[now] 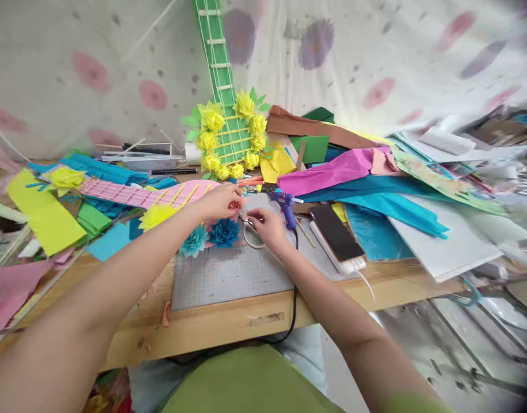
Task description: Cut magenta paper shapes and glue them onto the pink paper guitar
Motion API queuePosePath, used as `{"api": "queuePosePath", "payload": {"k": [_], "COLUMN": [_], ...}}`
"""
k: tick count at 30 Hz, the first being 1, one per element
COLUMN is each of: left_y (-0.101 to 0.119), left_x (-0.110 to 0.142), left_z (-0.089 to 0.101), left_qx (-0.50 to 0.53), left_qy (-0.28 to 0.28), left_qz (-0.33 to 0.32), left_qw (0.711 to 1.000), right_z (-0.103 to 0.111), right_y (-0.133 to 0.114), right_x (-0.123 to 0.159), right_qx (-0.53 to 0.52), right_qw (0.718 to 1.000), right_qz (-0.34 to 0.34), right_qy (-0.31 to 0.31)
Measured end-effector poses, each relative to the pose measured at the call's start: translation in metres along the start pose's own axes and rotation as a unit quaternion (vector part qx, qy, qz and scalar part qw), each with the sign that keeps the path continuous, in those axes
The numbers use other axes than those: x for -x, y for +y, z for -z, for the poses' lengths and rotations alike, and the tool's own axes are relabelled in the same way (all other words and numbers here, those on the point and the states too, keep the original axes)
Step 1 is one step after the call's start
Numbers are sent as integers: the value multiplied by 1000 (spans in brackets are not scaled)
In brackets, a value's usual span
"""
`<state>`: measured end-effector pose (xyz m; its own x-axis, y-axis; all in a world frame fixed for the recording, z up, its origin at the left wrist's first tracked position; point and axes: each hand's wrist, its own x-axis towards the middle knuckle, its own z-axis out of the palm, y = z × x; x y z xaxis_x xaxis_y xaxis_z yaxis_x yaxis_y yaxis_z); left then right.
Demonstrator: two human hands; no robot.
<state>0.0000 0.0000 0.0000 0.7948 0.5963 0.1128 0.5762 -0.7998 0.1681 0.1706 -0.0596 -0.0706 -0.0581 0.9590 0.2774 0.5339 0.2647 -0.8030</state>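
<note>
My left hand (222, 201) is closed in a pinch, with a small red-pink piece, perhaps paper, between the fingertips. Close beside it, my right hand (269, 226) grips scissors (251, 236); a pale handle loop shows below the fingers, and the short metal part points toward my left hand. Under my left hand and forearm lies a pink paper guitar (125, 195) with yellow strips. Teal (193, 241) and dark blue (223, 233) paper flowers sit just below my left hand. A grey cutting mat (233, 281) lies beneath both hands.
A purple glue gun (287, 207) with a black cord stands right of my right hand. Farther right, a phone (336, 232) rests on a white power strip. A green paper guitar (233, 135) with yellow flowers leans at the back. Coloured paper (332, 169) surrounds the mat.
</note>
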Motion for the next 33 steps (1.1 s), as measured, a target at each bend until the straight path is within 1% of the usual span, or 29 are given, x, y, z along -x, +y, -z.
{"api": "queuePosePath", "payload": {"k": [6, 9, 12, 17, 22, 27, 33], "left_y": [-5, -4, -4, -9, -10, -9, -9], "left_x": [2, 3, 5, 5, 5, 6, 6], "left_z": [-2, 1, 3, 0, -2, -1, -1], "left_qx": [20, 29, 42, 46, 45, 42, 47], "left_qy": [12, 6, 3, 7, 12, 9, 13], "left_qz": [16, 28, 31, 31, 41, 34, 30], "left_qw": [1000, 999, 999, 998, 998, 998, 998], "right_z": [-7, -9, -10, -13, -18, -21, -24], "right_y": [-3, -7, -11, -13, -10, -8, -7], "right_x": [-4, -4, -3, -2, 1, 4, 4], "right_qx": [24, 38, 74, 122, 121, 105, 96], "right_qw": [999, 997, 994, 987, 986, 989, 991], "right_qz": [31, 48, 73, 99, 101, 85, 65], "right_qy": [38, 37, 33, 41, 51, 66, 60]}}
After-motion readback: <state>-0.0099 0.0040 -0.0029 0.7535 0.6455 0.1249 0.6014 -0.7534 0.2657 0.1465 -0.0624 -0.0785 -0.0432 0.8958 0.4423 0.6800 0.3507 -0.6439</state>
